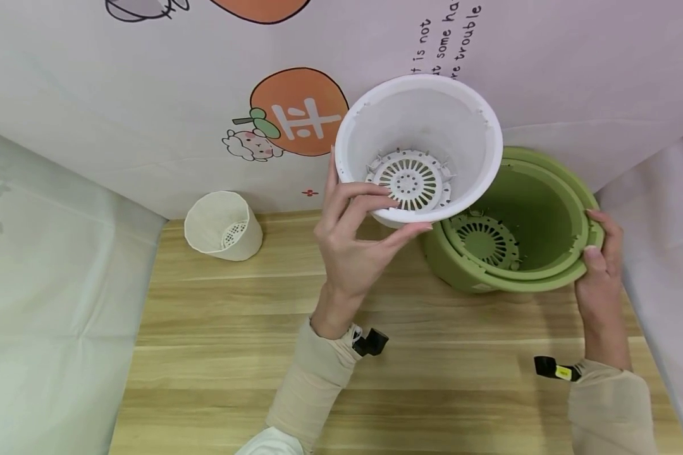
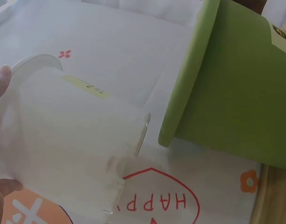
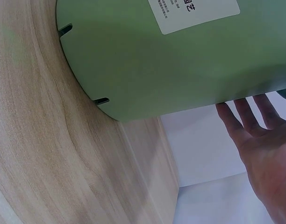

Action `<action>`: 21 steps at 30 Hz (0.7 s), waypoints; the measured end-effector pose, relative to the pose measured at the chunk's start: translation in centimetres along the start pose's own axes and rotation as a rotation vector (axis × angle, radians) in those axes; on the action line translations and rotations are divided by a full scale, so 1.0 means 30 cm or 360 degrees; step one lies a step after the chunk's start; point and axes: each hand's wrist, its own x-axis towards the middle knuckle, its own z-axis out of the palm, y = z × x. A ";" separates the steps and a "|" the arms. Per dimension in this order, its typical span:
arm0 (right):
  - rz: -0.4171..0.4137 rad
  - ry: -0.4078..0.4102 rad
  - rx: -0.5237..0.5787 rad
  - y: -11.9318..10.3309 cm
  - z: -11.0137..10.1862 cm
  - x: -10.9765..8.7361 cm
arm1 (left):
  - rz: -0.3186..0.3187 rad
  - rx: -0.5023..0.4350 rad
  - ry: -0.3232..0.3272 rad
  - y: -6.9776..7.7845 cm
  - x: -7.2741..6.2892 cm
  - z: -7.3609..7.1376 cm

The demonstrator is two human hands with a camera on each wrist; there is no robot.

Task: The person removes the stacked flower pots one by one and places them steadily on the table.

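My left hand grips the near left rim of a white plastic flowerpot, with two fingers reaching inside and the thumb under the rim. The pot is lifted and tilted so its slotted bottom shows in the head view; its outer wall appears in the left wrist view. To its right, green flowerpots, apparently nested, stand on the table. My right hand holds their right rim, thumb on the near side. In the right wrist view its fingers lie along the green wall.
A smaller cream flowerpot with a perforated bottom stands at the back left of the wooden table. A printed white sheet rises behind the table, and pale sheets hang at both sides.
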 end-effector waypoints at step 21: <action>0.0003 0.0007 0.0011 -0.002 0.002 0.003 | -0.0101 0.0141 0.0038 -0.055 -0.061 -0.041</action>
